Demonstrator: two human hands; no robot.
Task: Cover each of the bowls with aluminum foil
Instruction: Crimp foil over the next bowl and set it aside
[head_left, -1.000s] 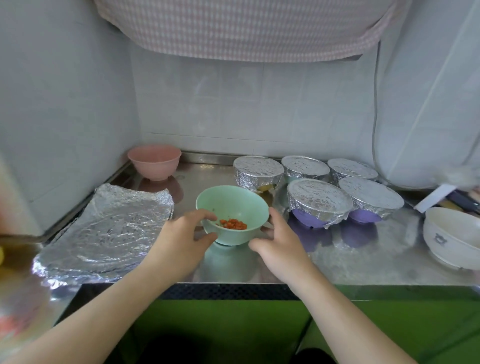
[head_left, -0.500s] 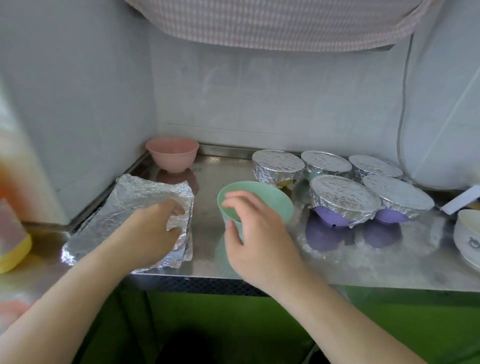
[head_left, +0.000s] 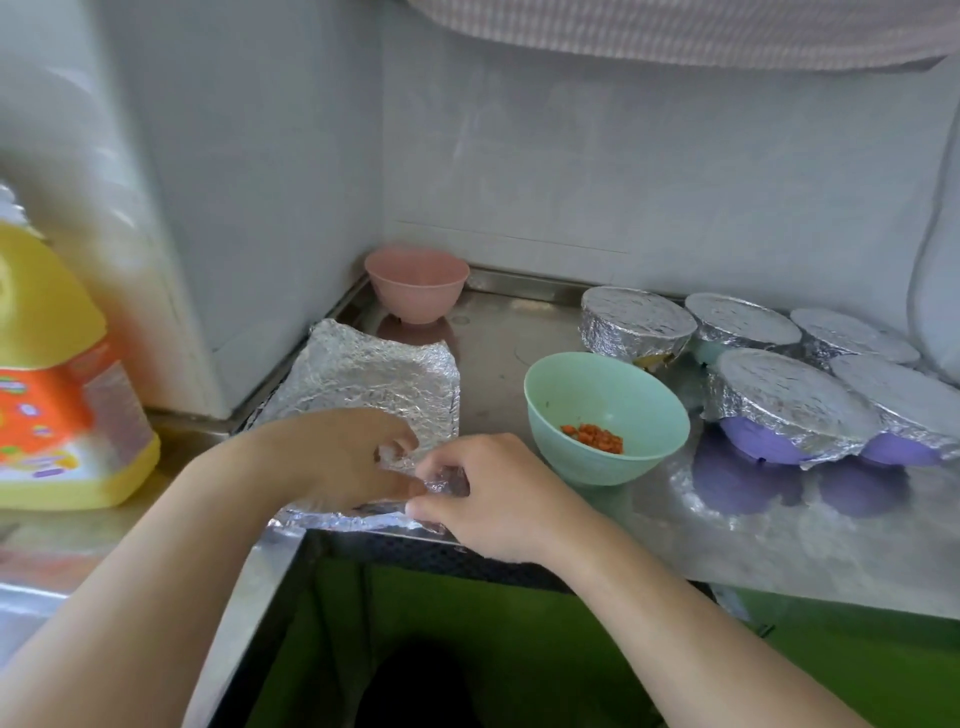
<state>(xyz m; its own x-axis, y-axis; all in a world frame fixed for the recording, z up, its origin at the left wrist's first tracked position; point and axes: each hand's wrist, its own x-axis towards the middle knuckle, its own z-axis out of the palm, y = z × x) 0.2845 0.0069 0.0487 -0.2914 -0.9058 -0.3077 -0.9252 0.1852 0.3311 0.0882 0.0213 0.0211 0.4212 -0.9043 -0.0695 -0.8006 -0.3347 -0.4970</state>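
Observation:
A stack of crinkled aluminum foil sheets (head_left: 369, 374) lies on the steel counter, left of a mint-green bowl (head_left: 605, 418) that stands uncovered with orange bits inside. My left hand (head_left: 337, 457) rests on the stack's near part, fingers curled. My right hand (head_left: 493, 493) pinches the stack's near right corner at the counter's front edge. An uncovered pink bowl (head_left: 416, 283) sits in the back corner. Several foil-covered bowls (head_left: 789, 402) are grouped at the right.
A yellow and orange jug (head_left: 57, 395) stands at the far left on a lower ledge. The steel counter (head_left: 753, 545) ends in a front edge above a green cabinet front. Tiled walls close the left and back sides.
Both hands have left the green bowl. The left went to the foil stack first, then the right joined it at the near corner. The view has shifted left.

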